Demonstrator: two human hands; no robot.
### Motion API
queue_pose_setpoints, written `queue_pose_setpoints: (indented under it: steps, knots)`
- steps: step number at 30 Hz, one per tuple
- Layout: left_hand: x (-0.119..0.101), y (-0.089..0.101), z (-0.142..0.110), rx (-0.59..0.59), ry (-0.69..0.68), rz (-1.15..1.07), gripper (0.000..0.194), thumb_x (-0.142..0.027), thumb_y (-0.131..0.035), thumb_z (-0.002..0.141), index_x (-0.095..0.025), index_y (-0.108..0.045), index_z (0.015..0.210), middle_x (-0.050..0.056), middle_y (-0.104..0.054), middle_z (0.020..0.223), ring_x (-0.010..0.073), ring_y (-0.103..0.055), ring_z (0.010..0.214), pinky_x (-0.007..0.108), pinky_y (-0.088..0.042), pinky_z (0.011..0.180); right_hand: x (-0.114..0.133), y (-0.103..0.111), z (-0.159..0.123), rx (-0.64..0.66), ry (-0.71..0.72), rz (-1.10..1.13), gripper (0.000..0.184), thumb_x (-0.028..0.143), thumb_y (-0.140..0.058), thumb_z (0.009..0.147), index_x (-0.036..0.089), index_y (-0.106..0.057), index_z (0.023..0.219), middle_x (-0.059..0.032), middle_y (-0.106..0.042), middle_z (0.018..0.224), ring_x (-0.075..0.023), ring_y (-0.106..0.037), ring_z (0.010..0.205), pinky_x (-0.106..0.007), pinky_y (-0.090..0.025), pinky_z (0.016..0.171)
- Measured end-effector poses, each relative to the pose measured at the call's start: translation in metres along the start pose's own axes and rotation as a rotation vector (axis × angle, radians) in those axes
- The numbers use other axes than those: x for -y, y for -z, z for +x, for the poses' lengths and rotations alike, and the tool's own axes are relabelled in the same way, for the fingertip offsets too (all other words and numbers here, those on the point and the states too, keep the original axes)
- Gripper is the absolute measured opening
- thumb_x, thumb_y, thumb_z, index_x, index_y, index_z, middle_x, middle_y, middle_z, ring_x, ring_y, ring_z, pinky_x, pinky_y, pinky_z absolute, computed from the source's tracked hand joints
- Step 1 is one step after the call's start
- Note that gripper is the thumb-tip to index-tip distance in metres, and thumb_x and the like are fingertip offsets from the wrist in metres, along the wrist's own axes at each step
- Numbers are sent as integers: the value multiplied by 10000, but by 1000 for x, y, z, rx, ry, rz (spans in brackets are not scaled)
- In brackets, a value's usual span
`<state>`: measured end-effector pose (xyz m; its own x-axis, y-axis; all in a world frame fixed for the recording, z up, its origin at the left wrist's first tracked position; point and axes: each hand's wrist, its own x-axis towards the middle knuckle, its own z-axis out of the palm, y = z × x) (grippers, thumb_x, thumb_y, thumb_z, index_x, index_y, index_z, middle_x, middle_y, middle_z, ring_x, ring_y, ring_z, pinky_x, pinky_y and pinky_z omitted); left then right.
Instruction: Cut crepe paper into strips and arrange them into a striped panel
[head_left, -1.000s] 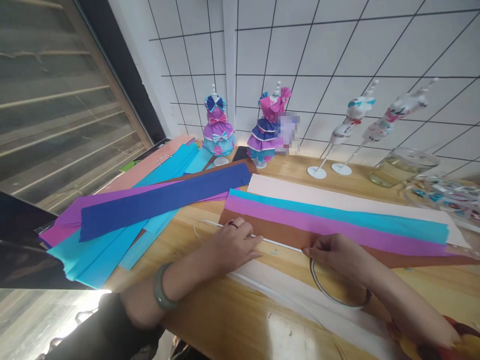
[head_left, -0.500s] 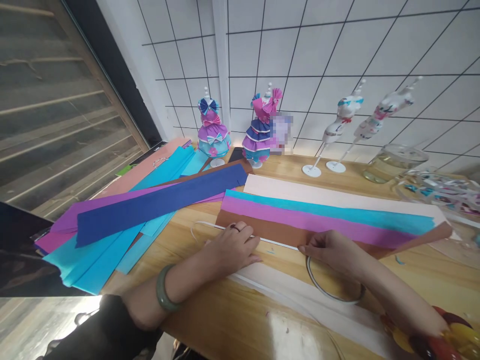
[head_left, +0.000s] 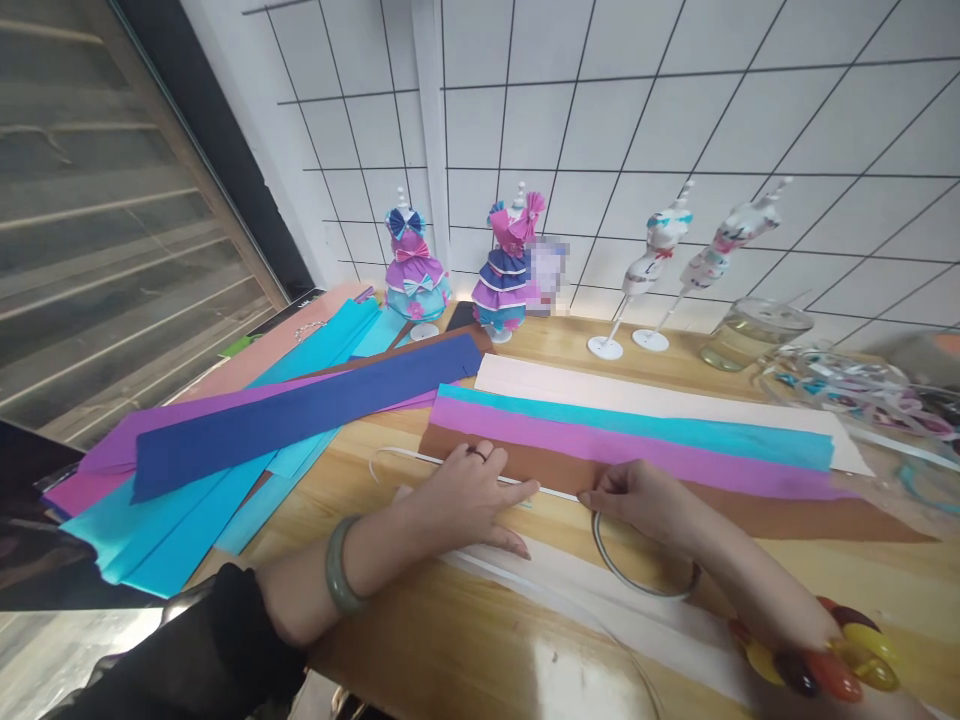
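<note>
Layered strips of crepe-like paper lie before me: brown paper (head_left: 547, 462) nearest, then purple paper (head_left: 600, 434), turquoise paper (head_left: 637, 425) and pale pink paper (head_left: 660, 395). A narrow white strip (head_left: 559, 493) runs along the brown paper's near edge, its left end curling free on the table. My left hand (head_left: 469, 497) rests on this strip, fingers spread, index finger stretched along the edge. Thumb and fingertips of my right hand (head_left: 634, 495) pinch the white strip at the brown edge. A thin bangle hangs at my right wrist.
A dark blue paper strip (head_left: 300, 415) crosses a turquoise pile (head_left: 187, 520) at left. Two dressed mini dress forms (head_left: 501, 270) and two bare ones (head_left: 660, 245) stand at the back. A glass jar (head_left: 754, 335) and tangled ribbons (head_left: 847, 385) lie right. Pale material (head_left: 592, 595) lies in front.
My left index finger has stretched out to the right and the thumb has spread away. The right end of the brown paper, folded up before, now lies flat. The view has shifted slightly.
</note>
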<state>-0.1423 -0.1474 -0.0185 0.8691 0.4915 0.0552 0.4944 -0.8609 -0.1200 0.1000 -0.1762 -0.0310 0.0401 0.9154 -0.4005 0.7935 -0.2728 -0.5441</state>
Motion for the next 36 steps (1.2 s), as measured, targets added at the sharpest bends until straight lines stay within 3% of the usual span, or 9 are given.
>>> queue_pose_setpoints:
  steps: [7,11,14,18,23,28,36]
  knots:
    - [-3,6,7,-9,-12,30,732,-764,-332,648,-311,-474,1204,79,-510,845,211,-457,776,292,-312,630,-1,0,1,-7,17,27,316,447,-564,659,192,-446,514,72,-334,450,-74,-264,440,-227,-216,423]
    - [-15,10,19,-49,-83,60,661,-724,-316,708,-171,-590,943,88,-501,805,218,-458,791,309,-332,648,0,0,1,-19,24,21,297,413,-560,659,190,-438,506,74,-318,451,-73,-261,443,-226,-211,426]
    - [-29,5,31,-103,-167,66,545,-610,-303,815,-135,-569,817,78,-483,765,211,-446,781,319,-348,656,2,1,-2,-31,31,19,264,386,-548,662,185,-455,518,69,-330,470,-76,-276,459,-223,-225,434]
    - [-40,-9,39,-138,-164,21,392,-461,-335,873,-127,-537,902,75,-486,792,213,-443,796,320,-369,649,3,3,-4,-42,42,22,240,348,-553,650,181,-461,505,68,-330,475,-76,-270,474,-224,-220,440]
    - [-37,-18,40,-112,-122,-90,337,-448,-431,839,-144,-518,955,79,-489,857,211,-453,835,315,-398,691,1,2,-1,-53,32,49,241,345,-568,646,179,-469,502,73,-313,460,-71,-260,465,-220,-211,431]
    - [-33,-17,39,-95,-143,-130,336,-427,-412,854,-144,-507,1009,73,-482,876,212,-448,858,324,-403,722,-3,6,0,26,38,128,300,403,-585,665,182,-465,502,80,-329,429,-59,-261,424,-214,-208,406]
    - [-27,-7,40,-23,-151,-240,321,-431,-441,840,-162,-528,992,65,-479,884,204,-438,866,303,-406,733,-6,14,0,178,46,292,306,411,-603,692,165,-517,530,45,-472,414,-56,-386,371,-202,-309,400]
